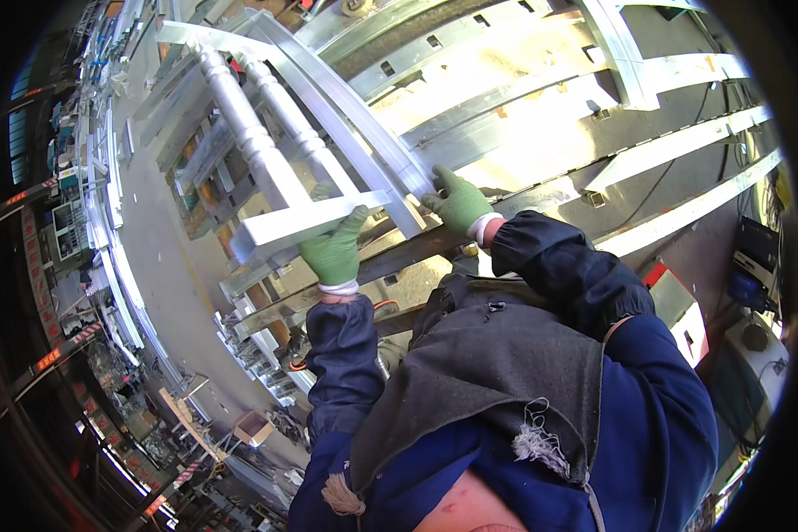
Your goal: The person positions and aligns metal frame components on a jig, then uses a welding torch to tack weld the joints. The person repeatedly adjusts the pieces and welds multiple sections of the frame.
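Note:
My left hand (pixel 331 255) wears a green glove and is wrapped round the near crosspiece (pixel 315 215) of a silvery metal railing frame. Two turned metal balusters (pixel 255 146) run away from that crosspiece to a far crosspiece (pixel 213 37). Just right of the balusters lie long square metal tubes (pixel 346 111), side by side and slanting toward me. My right hand (pixel 459 204), also gloved in green, holds the near end of the rightmost tube, with a finger and thumb at its edge. The undersides of both grips are hidden.
Under the frame is a workbench of slotted metal beams (pixel 434 42), brightly sunlit. More light metal bars (pixel 683 146) cross it at the right. A white and red box (pixel 678 310) stands by my right elbow. On the floor at the left are long stacked profiles (pixel 120 284) and an open carton (pixel 254 428).

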